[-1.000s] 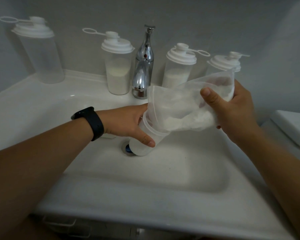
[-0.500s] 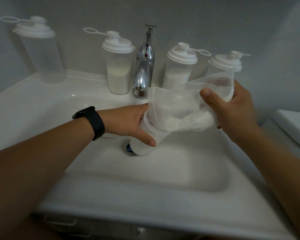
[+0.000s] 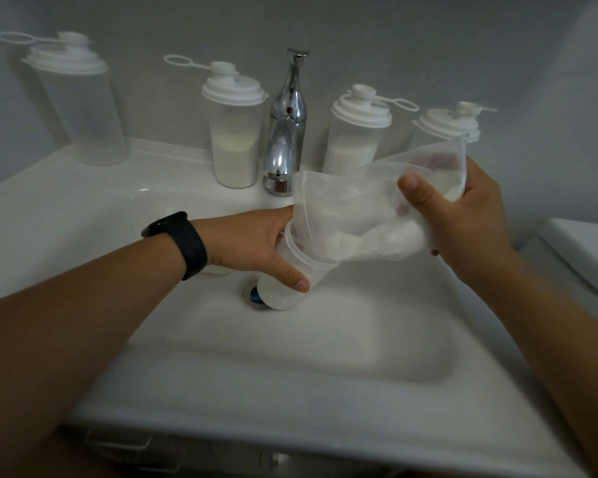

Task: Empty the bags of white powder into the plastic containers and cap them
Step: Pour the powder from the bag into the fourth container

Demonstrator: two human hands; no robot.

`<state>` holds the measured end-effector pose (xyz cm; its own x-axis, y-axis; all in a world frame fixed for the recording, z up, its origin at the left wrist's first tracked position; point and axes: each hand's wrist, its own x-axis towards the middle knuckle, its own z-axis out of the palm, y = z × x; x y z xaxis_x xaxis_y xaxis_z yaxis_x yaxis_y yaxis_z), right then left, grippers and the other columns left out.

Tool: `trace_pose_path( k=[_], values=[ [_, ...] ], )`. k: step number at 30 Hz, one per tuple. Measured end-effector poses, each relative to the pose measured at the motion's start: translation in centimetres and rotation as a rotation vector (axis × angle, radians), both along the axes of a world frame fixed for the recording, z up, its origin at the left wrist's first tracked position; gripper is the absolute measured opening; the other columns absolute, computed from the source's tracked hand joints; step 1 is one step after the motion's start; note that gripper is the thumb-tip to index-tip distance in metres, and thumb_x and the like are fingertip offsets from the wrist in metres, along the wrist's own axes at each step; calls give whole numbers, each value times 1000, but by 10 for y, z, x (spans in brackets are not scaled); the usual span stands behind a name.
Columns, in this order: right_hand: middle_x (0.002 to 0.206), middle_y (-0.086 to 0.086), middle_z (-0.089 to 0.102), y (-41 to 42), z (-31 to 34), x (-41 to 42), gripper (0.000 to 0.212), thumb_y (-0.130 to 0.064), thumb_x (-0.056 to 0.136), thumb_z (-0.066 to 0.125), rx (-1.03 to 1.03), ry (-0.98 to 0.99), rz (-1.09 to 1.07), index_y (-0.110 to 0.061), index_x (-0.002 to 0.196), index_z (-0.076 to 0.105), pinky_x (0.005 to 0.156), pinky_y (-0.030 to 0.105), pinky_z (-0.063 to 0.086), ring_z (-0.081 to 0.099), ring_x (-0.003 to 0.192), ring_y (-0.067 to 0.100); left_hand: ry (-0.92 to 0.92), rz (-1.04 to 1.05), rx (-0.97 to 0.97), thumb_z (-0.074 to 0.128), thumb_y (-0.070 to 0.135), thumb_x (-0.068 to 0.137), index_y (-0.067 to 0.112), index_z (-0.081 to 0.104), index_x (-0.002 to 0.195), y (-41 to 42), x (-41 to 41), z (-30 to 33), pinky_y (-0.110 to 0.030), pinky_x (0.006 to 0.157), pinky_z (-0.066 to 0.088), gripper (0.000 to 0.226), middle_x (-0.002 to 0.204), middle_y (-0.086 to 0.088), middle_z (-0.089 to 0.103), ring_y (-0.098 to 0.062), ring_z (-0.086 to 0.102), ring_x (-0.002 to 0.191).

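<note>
The left hand (image 3: 256, 243) holds one open cup (image 3: 290, 281), the right hand (image 3: 463, 219) squeezes one powder bag (image 3: 359, 215), and four capped cups (image 3: 235, 139) stand behind.

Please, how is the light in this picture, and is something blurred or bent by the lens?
Head view: dim, soft light with faint shadows; bright glare only on the chrome faucet; the wide lens bows the sink front edge; the bag held by the right hand looks hazy and its powder is hard to make out.

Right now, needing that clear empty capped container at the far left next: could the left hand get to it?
Probably not yet: the left hand grips the open plastic container under the powder bag; otherwise the path to the empty capped container looks unobstructed.
</note>
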<state>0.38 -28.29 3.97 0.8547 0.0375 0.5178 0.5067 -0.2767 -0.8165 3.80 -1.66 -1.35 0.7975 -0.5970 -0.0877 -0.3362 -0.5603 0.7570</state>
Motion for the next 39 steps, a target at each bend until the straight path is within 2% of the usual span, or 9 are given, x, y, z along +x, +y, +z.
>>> trace_pose_path(
  k=[6, 10, 16, 21, 26, 33, 39],
  values=[
    [75, -15, 74, 0, -2, 1, 21, -46, 85, 71, 16, 19, -7, -35, 103, 65, 48, 9, 44, 68, 65, 2, 3, -11, -8, 95, 41, 67, 39, 39, 149, 1, -1, -1, -39, 115, 45, 99, 138, 25, 60, 1, 56, 128],
    [74, -13, 73, 2, 0, -1, 19, -44, 86, 71, 52, 3, -7, -36, 102, 65, 42, 16, 44, 68, 61, 5, -5, 1, -10, 93, 41, 66, 47, 42, 140, 1, -3, 0, -37, 114, 46, 90, 135, 25, 61, 2, 57, 126],
    [78, -19, 74, 2, -1, 0, 19, -45, 85, 71, 32, 6, -15, -37, 101, 64, 48, 9, 44, 70, 66, 3, 0, -9, -15, 95, 40, 68, 40, 40, 148, 1, -2, 0, -38, 114, 46, 97, 137, 24, 60, 1, 57, 128],
    [80, -22, 73, 1, 0, -1, 21, -48, 84, 71, 15, 3, -6, -39, 101, 64, 50, 8, 45, 69, 68, 0, 4, 4, -11, 93, 36, 68, 42, 42, 144, -1, -3, 1, -37, 114, 46, 92, 136, 24, 61, 1, 57, 127],
    [79, -20, 74, 2, -1, -1, 20, -44, 86, 72, 28, -2, -3, -35, 103, 65, 50, 9, 45, 69, 67, 1, 8, -3, -6, 95, 35, 70, 38, 39, 149, 0, -3, 1, -38, 115, 45, 97, 138, 23, 60, 0, 56, 128],
    [79, -17, 74, 2, -1, 0, 21, -44, 86, 71, 18, -4, -2, -36, 104, 65, 50, 9, 45, 69, 67, 2, -4, 3, 0, 91, 39, 66, 41, 42, 143, -1, -5, 4, -36, 113, 47, 91, 134, 23, 62, 2, 58, 125],
    [77, -17, 74, 3, -1, -1, 19, -44, 86, 71, 15, -16, 5, -36, 103, 65, 50, 10, 45, 69, 66, 2, 0, 13, 2, 92, 37, 66, 37, 43, 144, -1, -5, 3, -37, 113, 47, 92, 135, 21, 62, 0, 58, 125]
  ],
)
